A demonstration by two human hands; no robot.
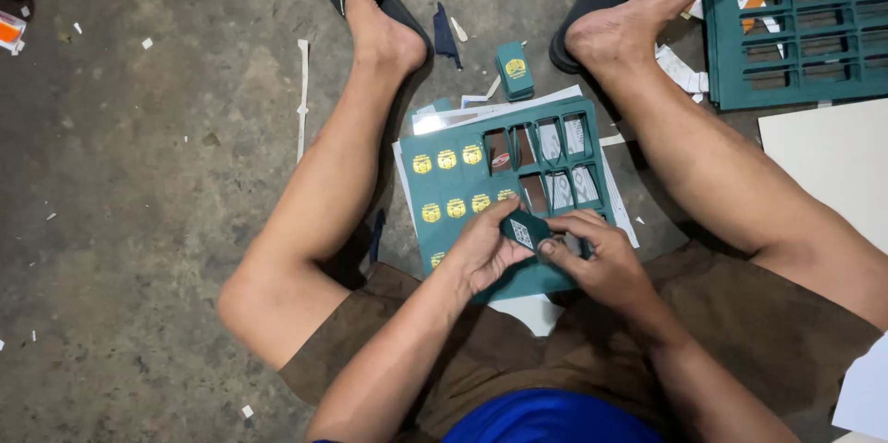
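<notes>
Seated on the concrete floor (139,221), the person holds a small green card piece (524,229) between both hands, just above the near edge of a green die-cut sheet (444,189) lying between the legs. The left hand (481,249) has its fingers closed on the piece's left side; the right hand (592,258) pinches its right side. A small stack of green pieces (514,70) lies farther off, near the feet.
</notes>
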